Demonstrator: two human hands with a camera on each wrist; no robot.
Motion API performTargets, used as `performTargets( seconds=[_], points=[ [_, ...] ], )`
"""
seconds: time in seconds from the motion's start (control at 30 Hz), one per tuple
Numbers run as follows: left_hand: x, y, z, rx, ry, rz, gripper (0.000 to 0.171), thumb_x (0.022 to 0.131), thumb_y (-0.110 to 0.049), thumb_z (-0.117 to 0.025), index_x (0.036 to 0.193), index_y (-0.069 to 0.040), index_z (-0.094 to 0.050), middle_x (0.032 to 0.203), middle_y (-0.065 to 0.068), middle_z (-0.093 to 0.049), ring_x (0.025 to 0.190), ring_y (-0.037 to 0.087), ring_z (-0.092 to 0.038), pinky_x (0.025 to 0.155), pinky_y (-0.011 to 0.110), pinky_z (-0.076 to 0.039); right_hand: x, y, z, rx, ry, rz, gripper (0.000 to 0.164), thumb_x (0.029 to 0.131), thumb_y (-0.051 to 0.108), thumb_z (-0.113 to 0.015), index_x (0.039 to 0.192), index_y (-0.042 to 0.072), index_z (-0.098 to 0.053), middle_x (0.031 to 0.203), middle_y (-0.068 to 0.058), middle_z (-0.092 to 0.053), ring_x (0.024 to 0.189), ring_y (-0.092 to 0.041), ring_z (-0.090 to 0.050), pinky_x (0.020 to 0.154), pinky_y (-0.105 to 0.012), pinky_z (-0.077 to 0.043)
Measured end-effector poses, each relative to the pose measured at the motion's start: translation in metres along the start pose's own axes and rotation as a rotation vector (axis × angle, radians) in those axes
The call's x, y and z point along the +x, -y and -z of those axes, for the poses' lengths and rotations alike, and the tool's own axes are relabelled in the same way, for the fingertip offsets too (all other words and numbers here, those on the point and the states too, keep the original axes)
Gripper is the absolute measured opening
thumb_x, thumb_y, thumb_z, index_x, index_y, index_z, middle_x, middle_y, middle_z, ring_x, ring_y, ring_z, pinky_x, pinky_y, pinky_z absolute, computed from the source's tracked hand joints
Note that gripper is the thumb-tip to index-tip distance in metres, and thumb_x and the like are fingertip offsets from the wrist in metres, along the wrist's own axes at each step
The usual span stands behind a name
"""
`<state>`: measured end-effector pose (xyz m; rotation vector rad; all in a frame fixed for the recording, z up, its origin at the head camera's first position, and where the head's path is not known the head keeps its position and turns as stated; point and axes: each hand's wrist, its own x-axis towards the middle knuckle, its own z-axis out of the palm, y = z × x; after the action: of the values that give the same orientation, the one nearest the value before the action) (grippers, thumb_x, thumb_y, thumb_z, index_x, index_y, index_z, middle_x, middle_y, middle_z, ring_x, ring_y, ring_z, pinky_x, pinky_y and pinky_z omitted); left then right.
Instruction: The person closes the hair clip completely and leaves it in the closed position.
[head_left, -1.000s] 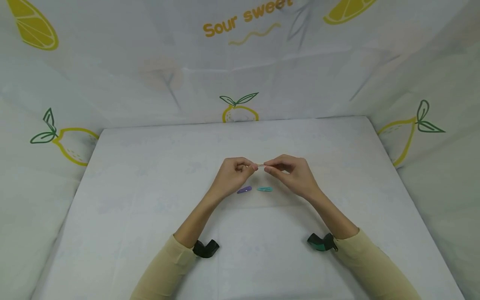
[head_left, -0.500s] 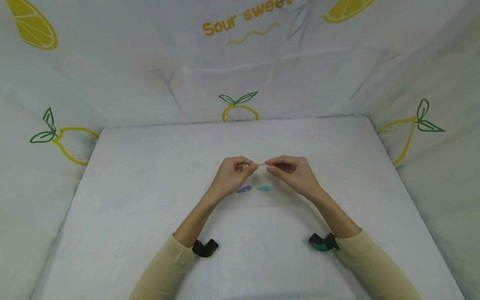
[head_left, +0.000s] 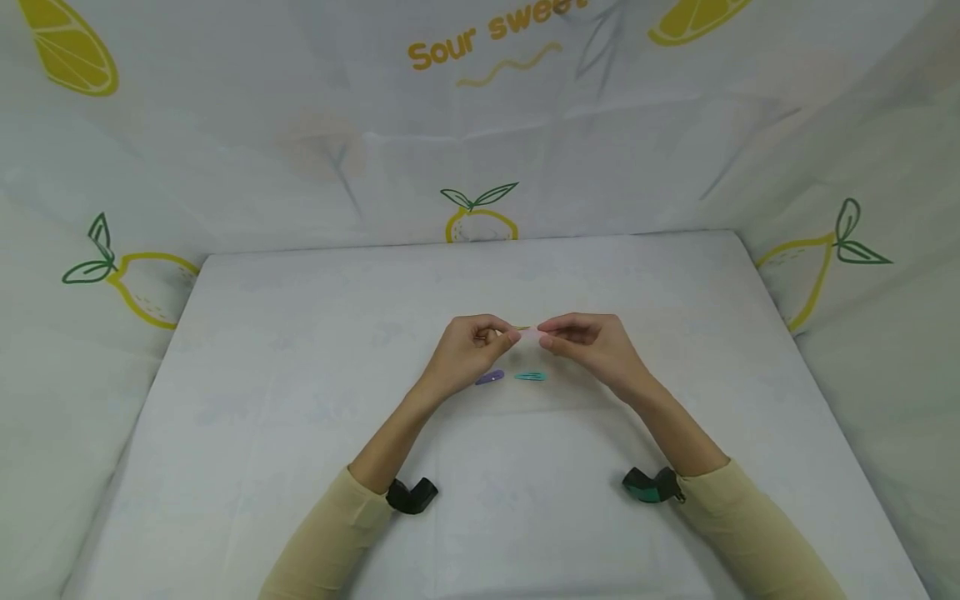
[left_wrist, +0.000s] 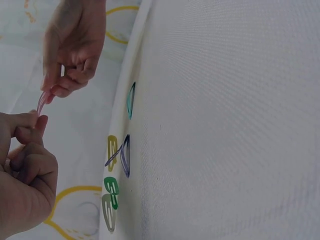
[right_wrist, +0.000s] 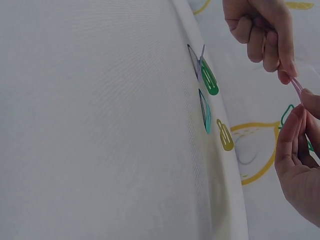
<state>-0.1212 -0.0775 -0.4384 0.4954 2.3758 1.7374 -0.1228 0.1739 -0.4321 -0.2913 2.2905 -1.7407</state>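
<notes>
The pink clip (head_left: 532, 333) is held up above the worktop (head_left: 300, 433), between the two hands. The left hand (head_left: 471, 346) pinches its left end between thumb and finger, the other fingers curled in; the right hand (head_left: 592, 348) pinches the right end the same way. Only a slim pink stretch shows between the fingers.

Nearer the person, below the hands, the purple clip (head_left: 491, 377) and the teal clip (head_left: 531, 377) lie on the worktop, purple on the left, teal just beside it on the right. In the wrist views the parts of both look spread apart.

The wrist views also show a yellow clip (right_wrist: 226, 136), a green clip (left_wrist: 111, 192) and a grey clip (left_wrist: 108, 212) near these two.

Tan sleeves (head_left: 333, 533) cover both forearms, a black device (head_left: 411, 497) at each wrist. On the far side a white cloth (head_left: 247, 150) with lemon prints rises behind the worktop.
</notes>
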Motion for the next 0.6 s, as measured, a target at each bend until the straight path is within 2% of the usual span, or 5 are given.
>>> performTargets(
  seconds=[0.27,0.5,0.6],
  points=[
    [0.0008,0.0006,-0.0004,0.013,0.001,0.001,0.016,0.101,-0.019,-0.075,0.108,-0.005,-0.081,0.06,-0.004,-0.05,0.055,0.009,-0.038,0.065,0.025,-0.039,0.0005,-0.004,0.0034,-0.045,0.006,0.014,0.031,0.098,0.019,-0.082,0.12,-0.003,-0.078,0.105,0.006,-0.08,0.093,-0.01,-0.077,0.084,-0.019,-0.06],
    [0.0014,0.0047,-0.0019,0.058,-0.001,-0.011,0.012,0.1,-0.014,-0.075,0.106,-0.006,-0.081,0.059,-0.004,-0.053,0.053,0.007,-0.039,0.057,0.022,-0.035,0.002,-0.0093,0.0046,-0.064,0.027,0.009,0.027,0.097,0.017,-0.083,0.118,0.0,-0.079,0.101,-0.002,-0.08,0.093,-0.027,-0.077,0.081,-0.02,-0.06],
    [0.0013,0.0047,-0.0025,0.079,-0.001,-0.012,0.012,0.1,-0.013,-0.075,0.105,-0.004,-0.081,0.059,-0.004,-0.053,0.052,0.007,-0.039,0.055,0.021,-0.034,0.0032,-0.0104,0.0048,-0.073,0.045,0.007,0.027,0.098,0.018,-0.083,0.118,0.001,-0.08,0.102,-0.007,-0.08,0.093,-0.03,-0.077,0.081,-0.02,-0.06]
  ],
)
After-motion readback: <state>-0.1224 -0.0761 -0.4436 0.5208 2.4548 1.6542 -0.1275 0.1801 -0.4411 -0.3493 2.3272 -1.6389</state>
